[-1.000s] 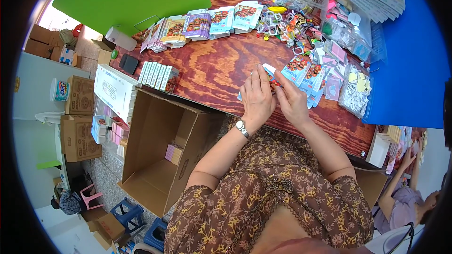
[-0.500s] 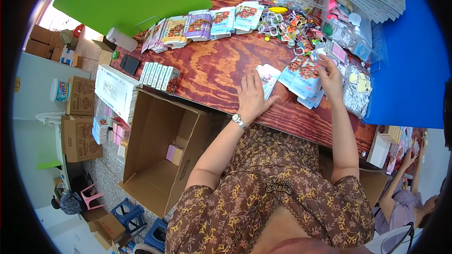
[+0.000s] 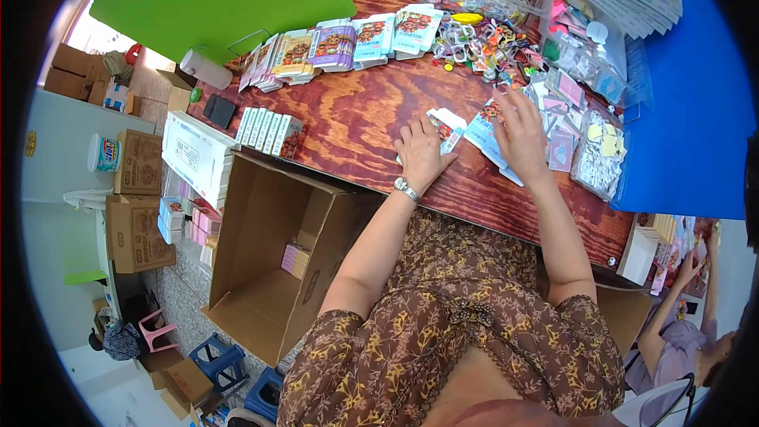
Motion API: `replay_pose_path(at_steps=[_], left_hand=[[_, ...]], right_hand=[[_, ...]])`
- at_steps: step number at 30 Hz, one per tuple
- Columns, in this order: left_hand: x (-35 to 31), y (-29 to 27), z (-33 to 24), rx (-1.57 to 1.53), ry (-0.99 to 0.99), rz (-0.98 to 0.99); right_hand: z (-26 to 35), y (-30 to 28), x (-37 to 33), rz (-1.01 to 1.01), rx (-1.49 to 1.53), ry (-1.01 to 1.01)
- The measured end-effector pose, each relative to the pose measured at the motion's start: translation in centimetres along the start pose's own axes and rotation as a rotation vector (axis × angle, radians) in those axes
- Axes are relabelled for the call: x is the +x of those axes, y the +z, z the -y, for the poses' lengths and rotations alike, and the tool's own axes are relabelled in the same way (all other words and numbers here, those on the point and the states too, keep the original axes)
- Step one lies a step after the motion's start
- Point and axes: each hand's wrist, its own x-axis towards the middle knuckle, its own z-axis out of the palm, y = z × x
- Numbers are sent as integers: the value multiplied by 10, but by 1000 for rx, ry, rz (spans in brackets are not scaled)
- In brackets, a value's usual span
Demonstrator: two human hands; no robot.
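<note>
My left hand (image 3: 421, 152) lies palm down at the table's near edge, fingers stretched out. Under its fingers is a small white and blue carton (image 3: 451, 128) with red print, partly hidden. My right hand (image 3: 522, 133) is over a stack of flat light-blue cartons (image 3: 480, 133), its fingers spread and slightly bent. It covers much of the stack, and I cannot tell whether its fingertips touch the top one. Pink and grey cards (image 3: 561, 148) lie loose just right of this hand.
Fanned carton stacks (image 3: 331, 46) line the back, beside a heap of colourful small trinkets (image 3: 474, 47). Plastic bins (image 3: 598, 160) stand at the right. Upright filled boxes (image 3: 269, 132) sit at left, above an open cardboard box (image 3: 257, 300). Another person (image 3: 672, 348) works far right.
My right hand has moved left across the flat carton stack, its fingers now spread over it. More loose cards show to its right. My left hand has barely shifted.
</note>
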Motion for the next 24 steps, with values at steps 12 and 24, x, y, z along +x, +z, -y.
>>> replay_pose_path(at_steps=[12,24], left_hand=[[1,4,-8,82,61,-5],[-12,1,-17,106,171,-26]], right_hand=[[21,22,-16,75,112,-103],[12,59,-28,333,-239,-237]])
